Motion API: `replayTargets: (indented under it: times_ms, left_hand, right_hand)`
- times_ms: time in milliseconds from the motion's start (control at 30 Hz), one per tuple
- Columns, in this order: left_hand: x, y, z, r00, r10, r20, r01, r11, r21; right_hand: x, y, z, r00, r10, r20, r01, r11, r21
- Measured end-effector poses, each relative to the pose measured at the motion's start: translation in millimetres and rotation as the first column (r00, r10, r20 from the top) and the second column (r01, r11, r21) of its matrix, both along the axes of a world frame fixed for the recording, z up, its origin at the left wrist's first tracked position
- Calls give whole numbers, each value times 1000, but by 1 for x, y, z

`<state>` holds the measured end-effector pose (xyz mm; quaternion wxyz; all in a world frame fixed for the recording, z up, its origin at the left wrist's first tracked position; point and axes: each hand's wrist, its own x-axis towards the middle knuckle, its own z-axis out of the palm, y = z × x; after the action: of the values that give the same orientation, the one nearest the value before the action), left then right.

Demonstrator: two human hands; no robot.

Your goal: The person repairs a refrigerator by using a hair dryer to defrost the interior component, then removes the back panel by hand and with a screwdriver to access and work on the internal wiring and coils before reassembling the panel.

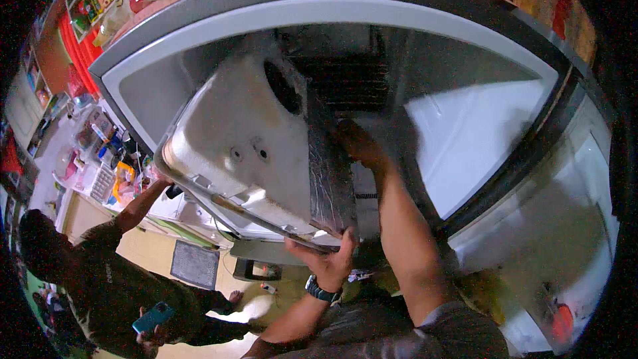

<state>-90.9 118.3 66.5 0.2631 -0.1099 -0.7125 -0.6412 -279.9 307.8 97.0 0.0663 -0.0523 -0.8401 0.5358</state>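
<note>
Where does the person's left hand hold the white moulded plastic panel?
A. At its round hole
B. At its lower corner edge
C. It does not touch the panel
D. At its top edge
B: the left hand, with a wristwatch, grips the lower corner edge of the white moulded plastic panel.

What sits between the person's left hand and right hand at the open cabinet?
In the head view, the foil-faced side of the white moulded panel spans the gap: the left hand grips its lower corner, and the right hand presses its upper edge.
</note>
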Motion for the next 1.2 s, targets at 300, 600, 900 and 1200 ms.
replayTargets:
  times_ms: [300, 600, 900, 1200]
  left_hand:
    - [-11, 20, -43, 995, 92, 33, -96, 986, 137]
    - [-17, 25, -59, 951, 251, -181, -265, 962, -57]
    - [-25, 34, -62, 956, 271, -110, -279, 958, -67]
    - [-16, 37, -55, 994, 104, 15, -104, 994, 10]
  right_hand:
    - [-97, 28, 11, 911, 9, -413, 96, 968, 232]
    - [-188, 34, 17, 926, 219, -309, -125, 947, 296]
    - [-167, -4, 47, 975, -69, -212, 49, 994, -102]
    - [-172, -7, 73, 785, -206, -584, -88, 897, -434]
